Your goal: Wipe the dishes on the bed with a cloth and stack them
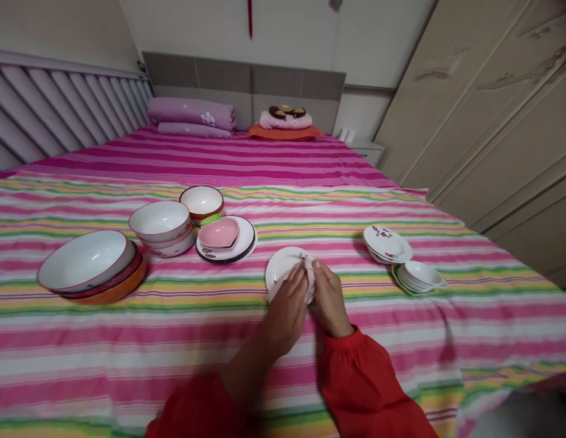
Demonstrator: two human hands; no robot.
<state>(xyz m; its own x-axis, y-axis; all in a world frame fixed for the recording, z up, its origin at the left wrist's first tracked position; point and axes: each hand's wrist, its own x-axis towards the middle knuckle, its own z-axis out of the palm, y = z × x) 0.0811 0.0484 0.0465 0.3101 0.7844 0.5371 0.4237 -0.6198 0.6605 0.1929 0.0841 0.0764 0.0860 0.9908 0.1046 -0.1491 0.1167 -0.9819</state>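
Note:
A white plate (279, 265) with a small red print is in front of me, just above the striped bedspread or resting on it; I cannot tell which. A pale cloth (310, 283) covers its right and lower part. My left hand (288, 311) lies over the plate, its fingers together on the cloth. At the plate's right side, my right hand (331, 298) is closed with the thumb on the cloth, its other fingers mostly hidden. The plate's lower edge is partly hidden by the left hand and the cloth.
Left stand stacked large bowls (89, 261), medium bowls (160, 220) and a dark-rimmed bowl (201, 201). A pink heart-shaped dish (219, 233) sits on dark-rimmed plates (246, 236). Right are flowered plates (387, 244) and small white dishes (422, 275). Folded bedding (191, 114) lies by the headboard.

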